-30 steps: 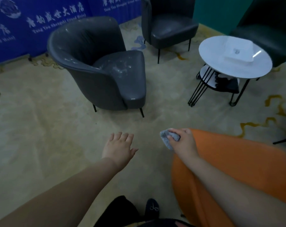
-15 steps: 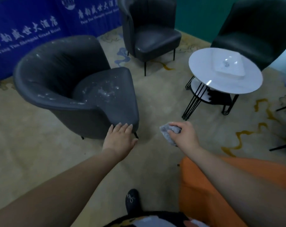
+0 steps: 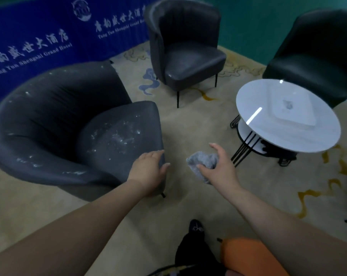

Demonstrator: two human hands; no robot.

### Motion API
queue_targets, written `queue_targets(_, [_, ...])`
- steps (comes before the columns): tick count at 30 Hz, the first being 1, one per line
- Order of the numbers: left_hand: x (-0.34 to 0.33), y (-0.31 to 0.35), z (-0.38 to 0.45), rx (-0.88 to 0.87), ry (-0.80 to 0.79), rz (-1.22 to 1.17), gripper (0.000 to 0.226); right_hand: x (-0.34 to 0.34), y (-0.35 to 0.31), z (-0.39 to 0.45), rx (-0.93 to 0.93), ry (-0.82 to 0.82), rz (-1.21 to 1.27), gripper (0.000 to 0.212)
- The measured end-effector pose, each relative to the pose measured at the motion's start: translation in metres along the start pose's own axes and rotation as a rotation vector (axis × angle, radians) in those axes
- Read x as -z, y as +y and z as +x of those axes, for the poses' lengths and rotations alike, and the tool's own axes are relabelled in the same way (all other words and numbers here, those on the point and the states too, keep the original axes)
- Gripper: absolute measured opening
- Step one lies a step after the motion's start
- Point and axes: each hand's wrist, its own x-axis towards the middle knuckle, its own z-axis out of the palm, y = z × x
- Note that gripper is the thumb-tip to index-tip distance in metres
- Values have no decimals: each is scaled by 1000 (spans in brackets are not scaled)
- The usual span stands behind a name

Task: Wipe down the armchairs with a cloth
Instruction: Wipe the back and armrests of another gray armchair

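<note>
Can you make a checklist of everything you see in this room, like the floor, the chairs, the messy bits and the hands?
Surface: beige carpet with gold and blue swirls.
Job's things: low grey armchair speckled with white marks on seat and rim; grey cloth, crumpled.
Other chairs: tall grey armchair, dark armchair, orange chair at the bottom edge.
Clutter: white box on the round white table.
Hands: left hand rests on the low armchair's front edge; right hand grips the cloth.
Cables: nothing seen.
Surroundings: blue banner, teal wall.
</note>
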Motion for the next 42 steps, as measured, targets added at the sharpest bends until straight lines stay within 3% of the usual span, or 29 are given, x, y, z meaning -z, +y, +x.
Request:
queue_targets(3, [13, 24, 49, 50, -37, -390, 50, 1, -7, 49, 63, -98, 10, 75])
queue_targets(9, [27, 40, 105, 188, -39, -865, 15, -13, -37, 123, 151, -249, 147, 77])
queue_targets(12, [29, 23, 121, 345, 107, -984, 10, -31, -44, 148, 161, -348, 182, 78])
queue_targets(16, [40, -9, 142, 448, 142, -1146, 11, -58, -44, 186, 132, -537, 46, 68])
queue_targets(19, [51, -36, 158, 444, 208, -1020, 14, -74, -45, 219, 159, -618, -307, 89])
queue_targets(22, [66, -64, 173, 342, 190, -697, 19, -87, -65, 247, 213, -569, -276, 104])
queue_targets(26, [88, -90, 190, 251, 144, -624, 27, -117, -104, 275, 386, -714, -68, 87])
queue_targets(29, [98, -106, 198, 204, 149, -638, 31, -148, -122, 288, 374, -859, -88, 70])
queue_targets(32, [106, -119, 203, 253, 218, -648, 26, -172, -131, 303, 466, -813, -249, 23])
queue_targets(33, [107, -124, 205, 284, 215, -647, 29, -177, -131, 307, 489, -793, -266, 17])
queue_targets(35, [107, -133, 208, 368, 168, -672, 41, -186, -131, 318, 483, -777, -221, 12])
queue_targets(37, [106, -139, 212, 443, 142, -638, 32, -192, -133, 330, 458, -848, -202, 17])
queue_targets(39, [108, -142, 219, 510, 192, -610, 21, -198, -134, 344, 414, -989, -256, 23])
queue_targets(42, [109, -142, 232, 610, 345, -664, 22, -206, -138, 367, 329, -1084, -286, 22])
